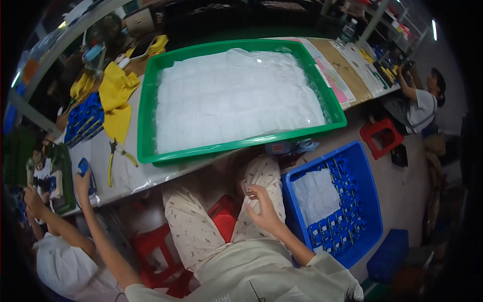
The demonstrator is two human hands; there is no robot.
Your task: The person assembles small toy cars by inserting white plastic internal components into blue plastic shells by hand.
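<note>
My left hand [82,182] reaches to the bench's front edge at the left, its fingers closed round a small blue plastic part [84,167]. Cutters with yellow handles [113,160] lie just right of it. Over my right thigh hovers my right hand [262,210], fingers bent and apart, with nothing visible in them. In front of me a large green tray [241,140] rests on the bench, filled with white sheets [236,95] under clear plastic. At my right a blue crate [370,201] holds rows of blue parts [347,221] and a white sheet [317,195].
Blue parts [85,118] are stacked at the bench's left beside yellow cloths [118,93]. Another person's hand [34,201] works close at left. A clear bottle [347,32] stands at the back right. Red stools [382,136] and a far co-worker [425,105] are at right.
</note>
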